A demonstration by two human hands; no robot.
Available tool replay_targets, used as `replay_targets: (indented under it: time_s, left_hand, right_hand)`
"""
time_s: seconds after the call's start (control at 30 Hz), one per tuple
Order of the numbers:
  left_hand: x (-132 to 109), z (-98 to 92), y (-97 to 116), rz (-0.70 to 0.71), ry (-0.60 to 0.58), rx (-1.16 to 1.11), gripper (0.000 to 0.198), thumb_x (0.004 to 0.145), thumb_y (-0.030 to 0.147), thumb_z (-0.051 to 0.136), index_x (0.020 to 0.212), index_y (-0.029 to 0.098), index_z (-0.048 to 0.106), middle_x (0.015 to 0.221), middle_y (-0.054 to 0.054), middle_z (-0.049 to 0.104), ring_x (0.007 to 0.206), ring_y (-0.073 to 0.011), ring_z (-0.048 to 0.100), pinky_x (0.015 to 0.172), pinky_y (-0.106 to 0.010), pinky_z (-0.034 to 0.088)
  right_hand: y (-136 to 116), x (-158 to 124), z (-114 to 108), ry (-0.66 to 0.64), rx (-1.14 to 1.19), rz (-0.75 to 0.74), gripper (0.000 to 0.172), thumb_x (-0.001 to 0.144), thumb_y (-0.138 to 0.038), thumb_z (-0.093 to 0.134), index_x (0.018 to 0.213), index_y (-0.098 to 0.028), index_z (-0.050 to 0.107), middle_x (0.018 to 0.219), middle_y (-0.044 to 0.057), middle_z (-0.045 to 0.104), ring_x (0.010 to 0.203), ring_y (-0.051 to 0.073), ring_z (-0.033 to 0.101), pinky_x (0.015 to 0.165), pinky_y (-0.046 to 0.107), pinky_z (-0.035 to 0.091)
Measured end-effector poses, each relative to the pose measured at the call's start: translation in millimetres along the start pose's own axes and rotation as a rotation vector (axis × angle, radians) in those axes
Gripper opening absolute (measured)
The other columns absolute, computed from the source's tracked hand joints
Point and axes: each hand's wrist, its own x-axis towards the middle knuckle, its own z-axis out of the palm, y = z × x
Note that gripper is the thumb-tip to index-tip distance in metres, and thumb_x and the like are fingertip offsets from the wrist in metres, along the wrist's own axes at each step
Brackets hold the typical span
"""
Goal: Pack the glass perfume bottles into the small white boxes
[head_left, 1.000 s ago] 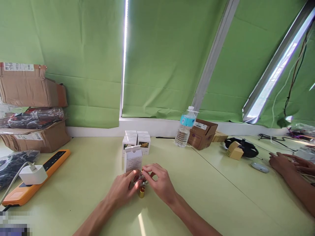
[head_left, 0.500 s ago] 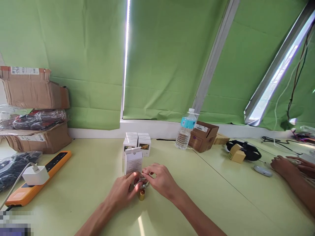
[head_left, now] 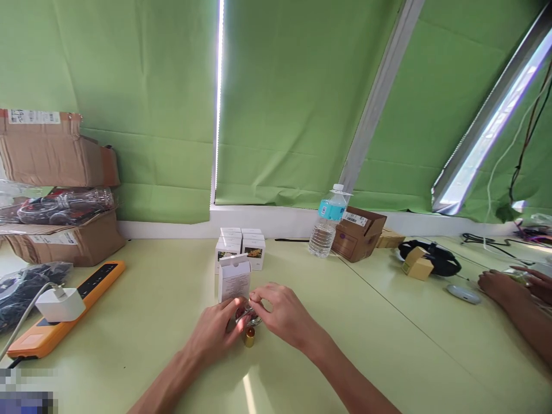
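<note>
My left hand (head_left: pixel 217 329) is closed around the side of a small clear glass bottle (head_left: pixel 249 315) with something reddish showing in it. The fingertips of my right hand (head_left: pixel 282 313) pinch together at the top of this bottle; what lies between them is too small to make out. Just below the bottle, a gold cap (head_left: pixel 249 337) stands on the table. An opened white box (head_left: pixel 234 279) stands upright right behind my fingers, its top flap raised. Behind it are several closed white boxes (head_left: pixel 253 251) with small flower pictures.
Left on the table (head_left: pixel 142 322) lie an orange power strip (head_left: pixel 101 280) with a white charger and stacked cardboard boxes (head_left: pixel 64 238). Back right: a water bottle (head_left: pixel 325 227), brown box (head_left: pixel 357 234), black strap (head_left: pixel 442 259), white mouse (head_left: pixel 463 294) and another person's hands (head_left: pixel 502 287).
The whole view has shifted slightly. Both my hands stay at the glass bottle in nearly the same pose. The other person's hands at the right have moved a little.
</note>
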Motion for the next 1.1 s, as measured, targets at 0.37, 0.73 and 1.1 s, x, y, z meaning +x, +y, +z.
replay_targets:
  time_s: [0.37, 0.73, 1.1]
  left_hand:
    - [1.0, -0.7, 2.5, -0.013, -0.004, 0.001, 0.019, 0.097, 0.035, 0.039, 0.104, 0.026, 0.055, 0.077, 0.002, 0.063, 0.058, -0.0137, 0.053, 0.054, -0.023, 0.035]
    - [0.5, 1.9, -0.1, -0.015, -0.004, 0.013, 0.022, 0.097, 0.036, 0.039, 0.107, 0.026, 0.055, 0.079, 0.001, 0.065, 0.060, -0.0140, 0.055, 0.056, -0.024, 0.036]
    - [-0.4, -1.9, 1.4, -0.023, -0.011, -0.035, 0.025, 0.096, 0.034, 0.042, 0.115, 0.028, 0.056, 0.093, -0.001, 0.070, 0.064, -0.0142, 0.060, 0.058, -0.023, 0.042]
  right_hand:
    - [3.5, -7.8, 9.8, 0.074, 0.073, -0.014, 0.012, 0.094, -0.017, 0.050, 0.091, -0.023, 0.060, 0.090, 0.001, 0.069, 0.087, 0.017, 0.064, 0.077, 0.029, 0.048]
    - [4.7, -10.5, 8.9, 0.134, 0.040, -0.052, 0.016, 0.095, -0.022, 0.052, 0.109, -0.024, 0.060, 0.096, 0.001, 0.071, 0.087, 0.018, 0.066, 0.075, 0.030, 0.049]
    - [-16.3, -24.3, 8.9, -0.087, -0.149, 0.120, 0.031, 0.091, -0.044, 0.057, 0.070, -0.023, 0.063, 0.062, 0.000, 0.068, 0.055, 0.016, 0.061, 0.053, 0.028, 0.035]
